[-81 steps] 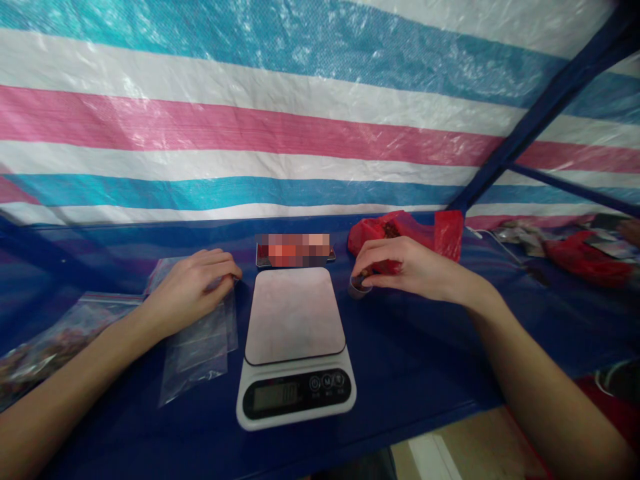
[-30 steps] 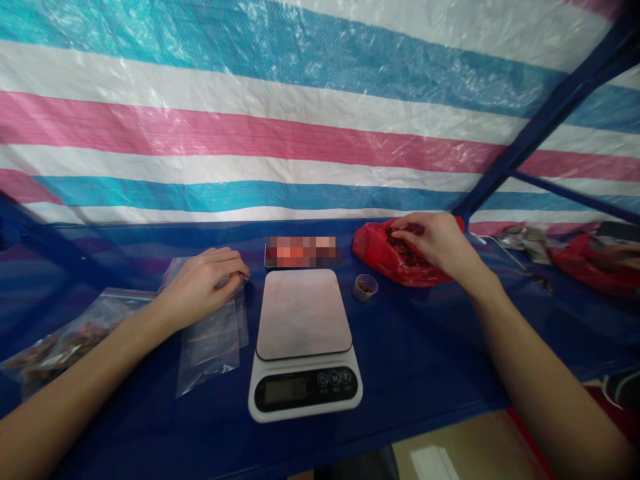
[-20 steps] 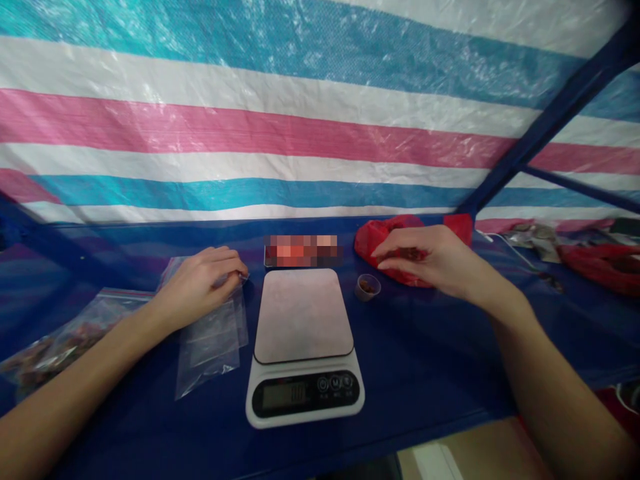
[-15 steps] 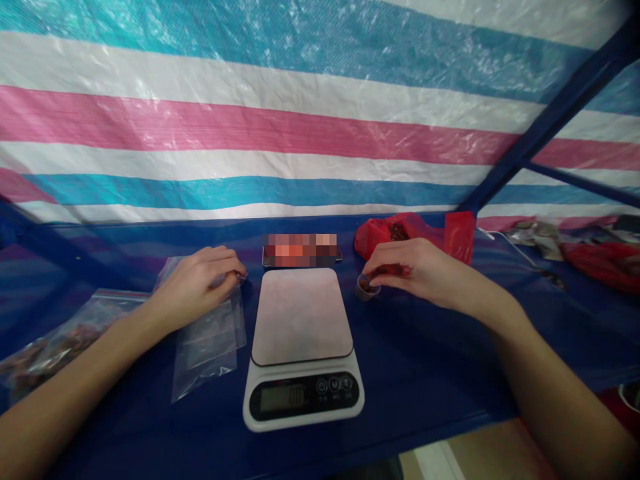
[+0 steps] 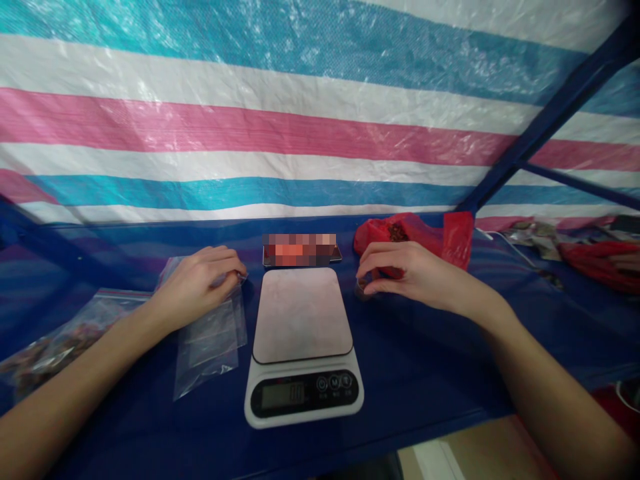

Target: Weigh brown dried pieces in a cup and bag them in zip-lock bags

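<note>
My left hand (image 5: 207,280) lies over several clear zip bags (image 5: 207,347), its fingers curled in. A bit of clear plastic shows at its fingertips; I cannot tell whether it belongs to those bags. My right hand (image 5: 395,267) has thumb and fingers closed around a small clear plastic cup (image 5: 361,288), which they mostly hide. Between the hands stands a white kitchen scale (image 5: 303,317), its plate bare and its display apparently reading 0.0. Behind the right hand sits a red plastic bag (image 5: 415,230) with brown bits showing in its opening.
A phone (image 5: 337,255) with a blurred-out screen lies behind the scale. At the left is a zip bag of brownish pieces (image 5: 60,347). More bags and a white cable (image 5: 515,247) are at the far right. Striped sheeting (image 5: 300,127) hangs behind the blue tabletop (image 5: 425,380).
My right fingers have gone from dipping into the cup to closing around its side and rim. My left hand has stayed in place.
</note>
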The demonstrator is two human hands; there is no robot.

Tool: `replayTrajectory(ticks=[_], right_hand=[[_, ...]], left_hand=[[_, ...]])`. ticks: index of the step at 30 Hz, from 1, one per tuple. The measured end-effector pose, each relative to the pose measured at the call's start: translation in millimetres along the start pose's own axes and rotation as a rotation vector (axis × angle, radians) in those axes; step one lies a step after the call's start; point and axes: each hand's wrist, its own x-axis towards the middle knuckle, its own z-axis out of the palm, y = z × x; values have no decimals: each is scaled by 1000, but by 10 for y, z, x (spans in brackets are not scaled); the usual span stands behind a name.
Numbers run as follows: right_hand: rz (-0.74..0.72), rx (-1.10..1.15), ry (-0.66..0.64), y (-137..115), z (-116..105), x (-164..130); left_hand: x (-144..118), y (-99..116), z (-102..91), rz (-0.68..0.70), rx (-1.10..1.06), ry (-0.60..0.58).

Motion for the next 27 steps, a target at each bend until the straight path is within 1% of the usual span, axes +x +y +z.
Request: replayTrajectory(ticks=[2, 3, 5, 7, 8, 9, 12, 15, 18, 20, 23, 27], right_hand=[[-7, -5, 12, -21, -27, 0], [-4, -22, 41, -22, -58, -11], [40, -102, 183, 20, -152, -61], [140, -234, 378, 143, -264, -137], [206, -307, 435, 234, -312, -176], [263, -371, 443, 340, -348, -210], [297, -469, 249, 676, -347, -248], [237, -474, 156, 919, -220, -200], [245, -444, 107, 1036, -97, -147], [264, -432, 120, 1070, -55, -128], [271, -433, 192, 1083, -42, -106], [218, -429, 236, 1041, -88, -74]], left_hand=[[-5, -2, -1, 2, 8, 1], [-5, -1, -3, 2, 11, 1], [-2, 3, -7, 0, 12, -1], [4, 7, -7, 6, 7, 9], [6, 8, -6, 13, 3, 17], [8, 9, -5, 19, 1, 25], [8, 12, 0, 27, -2, 33], [8, 15, 6, 25, -4, 30], [15, 22, 12, 28, -8, 29], [19, 31, 13, 36, -7, 26], [19, 45, 8, 37, -3, 29], [16, 54, 1, 34, -6, 25]])
